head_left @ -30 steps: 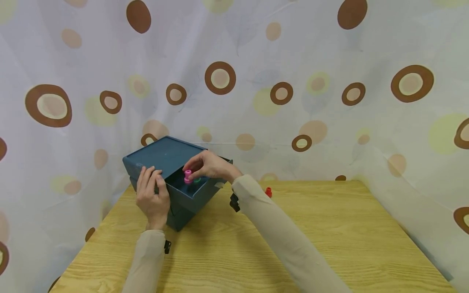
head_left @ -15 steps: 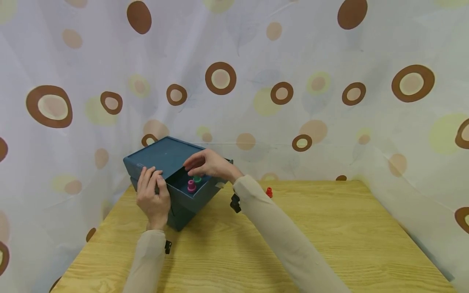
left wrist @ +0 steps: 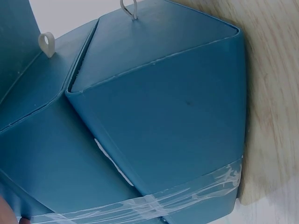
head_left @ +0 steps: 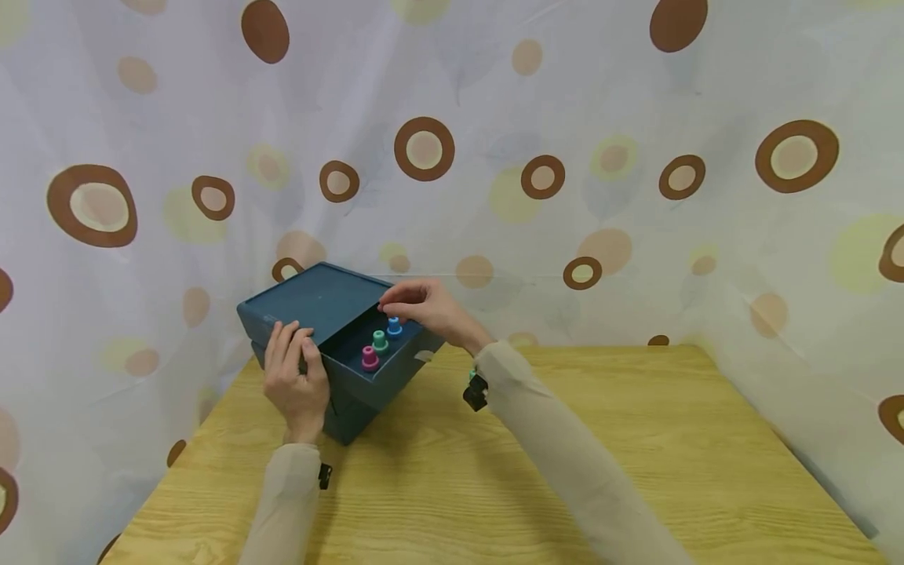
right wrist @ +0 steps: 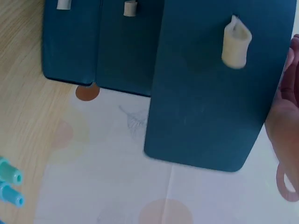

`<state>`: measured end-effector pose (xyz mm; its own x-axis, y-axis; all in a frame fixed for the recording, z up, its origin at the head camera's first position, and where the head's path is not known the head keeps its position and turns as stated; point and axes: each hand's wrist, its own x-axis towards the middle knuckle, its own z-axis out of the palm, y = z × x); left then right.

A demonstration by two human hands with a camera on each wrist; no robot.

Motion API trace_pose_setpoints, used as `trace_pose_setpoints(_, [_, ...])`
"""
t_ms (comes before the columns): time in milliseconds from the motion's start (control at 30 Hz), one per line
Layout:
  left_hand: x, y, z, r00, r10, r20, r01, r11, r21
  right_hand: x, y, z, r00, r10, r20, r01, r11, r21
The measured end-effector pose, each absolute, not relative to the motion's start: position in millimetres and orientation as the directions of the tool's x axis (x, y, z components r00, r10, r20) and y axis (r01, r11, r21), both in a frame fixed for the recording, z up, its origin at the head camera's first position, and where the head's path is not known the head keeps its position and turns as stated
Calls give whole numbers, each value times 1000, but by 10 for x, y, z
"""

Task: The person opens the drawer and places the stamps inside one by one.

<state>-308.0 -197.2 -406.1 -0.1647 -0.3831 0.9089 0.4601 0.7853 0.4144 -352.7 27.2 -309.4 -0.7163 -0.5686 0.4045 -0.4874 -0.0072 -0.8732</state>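
A dark blue drawer box [head_left: 318, 302] stands at the table's left, its top drawer [head_left: 399, 375] pulled out. In the drawer stand three small stepped cone-shaped pieces: pink [head_left: 370, 359], green [head_left: 380, 342] and blue [head_left: 394, 327]. Just above the blue one is my right hand [head_left: 441, 314], fingers loosely bent, nothing clearly seen between them. My left hand [head_left: 297, 392] rests against the box's near left side, fingers fairly straight on its upper edge. In the right wrist view, part of the right hand [right wrist: 285, 126] shows beside the drawer front, fingers mostly hidden.
Lower drawers carry pale loop tabs [right wrist: 130, 8]. Clear tape [left wrist: 154, 203] wraps the box. Green [right wrist: 10, 172] and light blue [right wrist: 10, 194] pieces lie on the wooden table [head_left: 600, 439]. A spotted curtain [head_left: 480, 94] hangs behind.
My right hand let go of the pink piece in the drawer, then moved right, uncovering the green and blue pieces. The red piece on the table is out of sight now. My left hand stays put.
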Motion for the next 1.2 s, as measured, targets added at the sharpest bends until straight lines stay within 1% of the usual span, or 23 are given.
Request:
trace_pose_setpoints(167, [-3077,-1976,-4060,-165,-388,907,463,781,419,-3538,422,-3151,-712,-557,428,-449,-107,-887])
trace_pose_setpoints(300, [-3068,-1977,-4071,-166,-390,906,458,783,421,-3527,543,-3199,-702,-573,423,-440,-118,-890])
trace_pose_setpoints(400, [-3067,-1979,-4073,-171,-390,905,456,783,423,-3509,617,-3216,-698,-593,401,-446,-78,-892])
trace_pose_setpoints(633, [-3059,-1979,-4066,-185,-395,900,449,780,435,-3488,752,-3308,-715,-622,321,-434,35,-900])
trace_pose_setpoints(867, [-3048,-1975,-4070,-200,-398,895,451,774,445,-3487,856,-3502,-730,-627,273,-446,133,-885])
trace_pose_setpoints(1067, [-3051,-1977,-4063,-194,-396,897,456,774,441,-3504,907,-3622,-737,-627,253,-447,171,-878])
trace_pose_setpoints(1200, [-3058,-1979,-4067,-199,-393,898,453,775,440,-3500,903,-3666,-733,-647,207,-426,200,-882])
